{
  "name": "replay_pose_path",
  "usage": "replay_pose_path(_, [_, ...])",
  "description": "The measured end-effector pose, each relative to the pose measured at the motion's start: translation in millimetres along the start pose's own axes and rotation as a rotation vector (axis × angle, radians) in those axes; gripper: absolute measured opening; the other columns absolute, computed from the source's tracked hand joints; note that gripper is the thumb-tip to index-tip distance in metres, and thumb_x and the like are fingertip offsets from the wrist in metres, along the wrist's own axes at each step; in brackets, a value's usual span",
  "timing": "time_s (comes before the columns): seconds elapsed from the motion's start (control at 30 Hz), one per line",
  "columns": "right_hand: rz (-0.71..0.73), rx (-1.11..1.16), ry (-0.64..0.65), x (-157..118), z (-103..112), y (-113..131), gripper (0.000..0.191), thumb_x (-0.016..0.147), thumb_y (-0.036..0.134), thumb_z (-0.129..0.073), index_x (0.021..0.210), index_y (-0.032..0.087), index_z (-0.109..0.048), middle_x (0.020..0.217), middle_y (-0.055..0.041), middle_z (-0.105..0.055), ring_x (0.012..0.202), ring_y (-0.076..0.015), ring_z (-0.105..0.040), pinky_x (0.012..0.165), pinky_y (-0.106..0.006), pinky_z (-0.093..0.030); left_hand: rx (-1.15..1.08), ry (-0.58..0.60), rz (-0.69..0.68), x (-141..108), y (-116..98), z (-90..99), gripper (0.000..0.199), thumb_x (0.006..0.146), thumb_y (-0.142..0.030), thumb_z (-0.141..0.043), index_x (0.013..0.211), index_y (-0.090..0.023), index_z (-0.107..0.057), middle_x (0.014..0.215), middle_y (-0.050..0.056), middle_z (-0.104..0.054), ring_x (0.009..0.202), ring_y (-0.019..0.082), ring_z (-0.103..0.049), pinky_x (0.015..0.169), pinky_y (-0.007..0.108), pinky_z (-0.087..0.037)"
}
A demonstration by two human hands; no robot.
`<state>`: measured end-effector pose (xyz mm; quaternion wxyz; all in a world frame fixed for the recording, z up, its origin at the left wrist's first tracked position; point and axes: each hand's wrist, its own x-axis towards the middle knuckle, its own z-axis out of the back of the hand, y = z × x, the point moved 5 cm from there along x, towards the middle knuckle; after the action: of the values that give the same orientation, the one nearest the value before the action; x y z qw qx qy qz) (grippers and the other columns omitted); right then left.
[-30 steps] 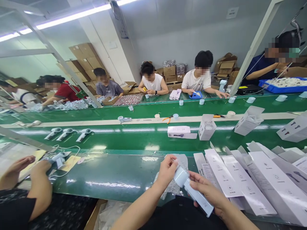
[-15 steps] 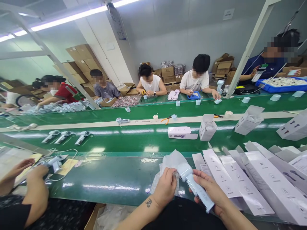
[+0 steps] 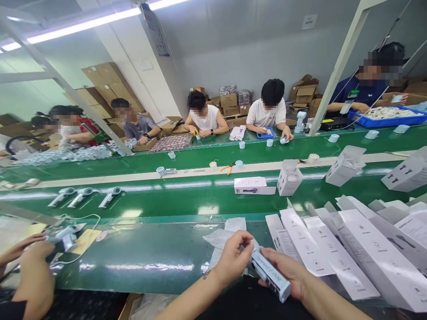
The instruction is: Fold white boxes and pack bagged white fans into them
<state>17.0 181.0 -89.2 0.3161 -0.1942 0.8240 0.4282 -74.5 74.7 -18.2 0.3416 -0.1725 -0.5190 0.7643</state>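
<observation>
A light blue handheld fan (image 3: 271,273) is tilted in front of me, its handle end pointing down to the right and lettering on its side. My right hand (image 3: 288,269) is wrapped around the handle from the right. At the upper end, the fingers of my left hand (image 3: 235,253) are curled closed against the fan, and they hide most of its head. Behind my left hand, a crumpled translucent plastic bag (image 3: 218,240) lies on the bench. Open white cartons (image 3: 308,242) lean in a row just right of my right hand.
Left, a co-worker's hands (image 3: 33,249) work on another fan (image 3: 68,238) beside a white cable. Across the green belt (image 3: 187,198) are several fans (image 3: 82,198), upright boxes (image 3: 289,180) and a lying box (image 3: 253,186). Several people sit at the far side.
The fan has turned in my hands, so its lettered side now shows. My left hand has shifted over the fan's head, and the plastic bag appears farther behind it.
</observation>
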Motion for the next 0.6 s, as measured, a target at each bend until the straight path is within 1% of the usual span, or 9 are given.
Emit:
replay_pose_path(0.07, [0.062, -0.122, -0.091, 5.0, 9.8, -3.3, 0.045, 0.065, 0.058, -0.070, 0.068, 0.024, -0.040, 0.058, 0.0045, -0.052, 0.054, -0.0135, -0.054, 0.056, -0.027, -0.045, -0.079, 0.029, 0.099, 0.4, 8.1, -4.8, 0.014, 0.080, -0.016, -0.053, 0.092, -0.018, -0.060, 0.078, 0.002, -0.060, 0.073, 0.015, -0.056, 0.070, 0.026, -0.047])
replay_pose_path(0.13, [0.140, -0.221, -0.152, 5.4, 16.5, -2.3, 0.046, 0.061, 0.055, -0.073, 0.061, 0.024, -0.039, 0.053, 0.0065, -0.044, 0.053, -0.0131, -0.047, 0.055, -0.027, -0.037, -0.062, 0.093, 0.104, -0.7, 12.0, -10.7, 0.013, 0.077, -0.015, -0.053, 0.086, -0.019, -0.061, 0.077, 0.002, -0.060, 0.072, 0.015, -0.055, 0.070, 0.026, -0.045])
replay_pose_path(0.17, [0.191, -0.287, -0.190, 3.0, 19.6, 1.4, 0.045, 0.060, 0.053, -0.074, 0.059, 0.024, -0.040, 0.052, 0.0064, -0.043, 0.055, -0.0138, -0.045, 0.056, -0.027, -0.035, -0.040, 0.086, 0.111, -1.5, 14.6, -10.8, 0.013, 0.076, -0.014, -0.052, 0.083, -0.019, -0.062, 0.076, 0.001, -0.059, 0.072, 0.015, -0.054, 0.070, 0.026, -0.044])
replay_pose_path(0.23, [0.335, -0.523, -0.286, -7.9, 23.1, 17.3, 0.036, 0.068, 0.047, -0.070, 0.060, 0.024, -0.043, 0.055, 0.0042, -0.047, 0.060, -0.0161, -0.045, 0.060, -0.029, -0.032, -0.043, 0.010, 0.174, -3.5, 22.2, -5.5, 0.015, 0.073, -0.012, -0.051, 0.081, -0.018, -0.061, 0.073, 0.000, -0.056, 0.069, 0.014, -0.052, 0.067, 0.025, -0.042])
replay_pose_path(0.33, [0.518, -0.981, -0.388, -32.8, 15.7, 52.8, 0.022, 0.086, 0.040, -0.049, 0.070, 0.025, -0.047, 0.067, -0.0017, -0.058, 0.065, -0.0198, -0.050, 0.064, -0.033, -0.032, -0.156, -0.060, 0.302, -4.9, 30.9, 6.2, 0.016, 0.071, -0.014, -0.053, 0.084, -0.018, -0.060, 0.070, -0.002, -0.053, 0.066, 0.014, -0.050, 0.063, 0.025, -0.041])
replay_pose_path(0.37, [0.520, -1.093, -0.361, -39.2, 10.3, 63.8, 0.021, 0.088, 0.038, -0.045, 0.072, 0.025, -0.046, 0.069, -0.0028, -0.059, 0.064, -0.0202, -0.051, 0.063, -0.034, -0.032, -0.185, -0.070, 0.323, -4.0, 31.0, 11.3, 0.015, 0.071, -0.016, -0.054, 0.084, -0.018, -0.060, 0.069, -0.002, -0.052, 0.065, 0.014, -0.050, 0.063, 0.025, -0.041])
replay_pose_path(0.43, [0.475, -1.166, -0.265, -48.4, -0.8, 85.1, 0.021, 0.089, 0.035, -0.044, 0.071, 0.025, -0.044, 0.069, -0.0030, -0.059, 0.065, -0.0202, -0.052, 0.063, -0.033, -0.034, -0.218, -0.105, 0.341, -0.5, 28.3, 24.6, 0.016, 0.070, -0.019, -0.058, 0.085, -0.018, -0.061, 0.069, -0.002, -0.052, 0.066, 0.014, -0.050, 0.063, 0.025, -0.041])
replay_pose_path(0.53, [0.423, -0.979, -0.154, -52.6, -20.4, 112.5, 0.021, 0.089, 0.036, -0.042, 0.071, 0.025, -0.043, 0.071, -0.0020, -0.061, 0.070, -0.0195, -0.059, 0.066, -0.032, -0.043, -0.279, -0.118, 0.330, 7.3, 23.9, 42.9, 0.026, 0.072, -0.029, -0.064, 0.096, -0.019, -0.063, 0.077, 0.001, -0.057, 0.073, 0.017, -0.054, 0.069, 0.027, -0.045])
replay_pose_path(0.6, [0.439, -0.833, -0.046, -46.5, -41.5, 119.9, 0.019, 0.090, 0.035, -0.042, 0.075, 0.024, -0.045, 0.075, -0.0011, -0.063, 0.074, -0.0183, -0.062, 0.071, -0.031, -0.047, -0.317, 0.004, 0.290, 13.8, 23.0, 44.3, 0.048, 0.068, -0.038, -0.073, 0.112, -0.023, -0.061, 0.096, 0.007, -0.062, 0.090, 0.022, -0.058, 0.078, 0.032, -0.048])
